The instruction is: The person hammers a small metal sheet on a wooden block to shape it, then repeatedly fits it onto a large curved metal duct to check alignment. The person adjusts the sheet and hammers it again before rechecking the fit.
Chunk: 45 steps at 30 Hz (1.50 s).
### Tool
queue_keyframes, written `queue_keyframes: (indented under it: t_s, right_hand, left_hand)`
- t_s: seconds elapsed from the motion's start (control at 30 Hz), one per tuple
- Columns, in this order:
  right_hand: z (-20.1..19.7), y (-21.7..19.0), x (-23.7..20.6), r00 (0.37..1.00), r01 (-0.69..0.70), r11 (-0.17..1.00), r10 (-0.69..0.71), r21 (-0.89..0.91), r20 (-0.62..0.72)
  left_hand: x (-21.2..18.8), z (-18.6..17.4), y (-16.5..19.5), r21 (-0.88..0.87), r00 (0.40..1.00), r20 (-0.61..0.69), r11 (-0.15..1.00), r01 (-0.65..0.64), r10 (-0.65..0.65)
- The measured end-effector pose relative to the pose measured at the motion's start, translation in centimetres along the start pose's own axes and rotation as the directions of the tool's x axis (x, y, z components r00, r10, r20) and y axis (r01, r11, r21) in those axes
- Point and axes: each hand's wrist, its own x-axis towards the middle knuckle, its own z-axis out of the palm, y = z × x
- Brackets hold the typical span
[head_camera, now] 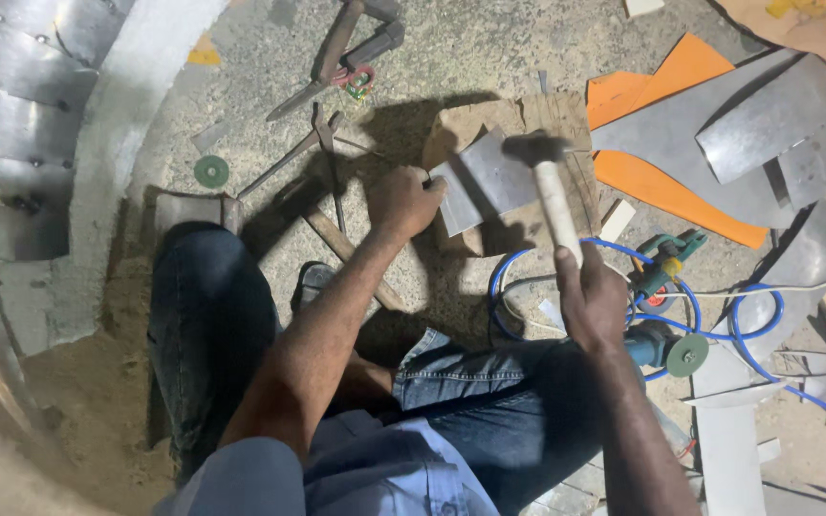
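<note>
While the hammer (549, 182) head blurs and hides part of the metal sheet (483, 183), the right hand (593, 301) is closed around its pale handle. At the near edge of the wooden block (566, 122), the left hand (403, 203) pinches the sheet's left edge; its fingertips are hidden.

Left hand (403, 203) reaches forward clenched; right hand (593, 298) fisted, raised.
</note>
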Motion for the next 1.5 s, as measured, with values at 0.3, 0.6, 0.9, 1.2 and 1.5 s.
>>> queue_keyframes:
  t_s: [0.3, 0.6, 0.9, 1.2, 1.5]
  right_hand:
    - [0.6, 0.1, -0.2, 0.995, 0.088, 0.952, -0.073, -0.294, 0.062]
    - [0.6, -0.5, -0.6, 0.991, 0.131, 0.959, -0.12, -0.253, 0.057]
    - [0.6, -0.9, -0.7, 0.992, 0.119, 0.954, -0.102, -0.274, 0.075]
    - [-0.1, -1.4, -1.4, 0.998, 0.063, 0.967, -0.055, -0.245, 0.04]
    - [-0.1, -0.8, -2.4, 0.98, 0.185, 0.982, -0.186, -0.025, -0.073]
  left_hand:
    - [0.1, -1.1, -0.3, 0.086, 1.0, -0.004, 0.996, -0.011, 0.012]
    - [0.4, -2.0, -0.2, 0.084, 1.0, 0.011, 0.996, 0.002, -0.003]
    - [0.2, -3.4, 0.5, 0.081, 0.999, 0.034, 0.997, 0.001, -0.004]
    - [0.2, -3.4, 0.0, 0.153, 0.999, 0.033, 0.988, -0.038, 0.033]
    - [0.1, -0.8, -0.4, 0.097, 0.993, -0.101, 0.994, -0.046, 0.056]
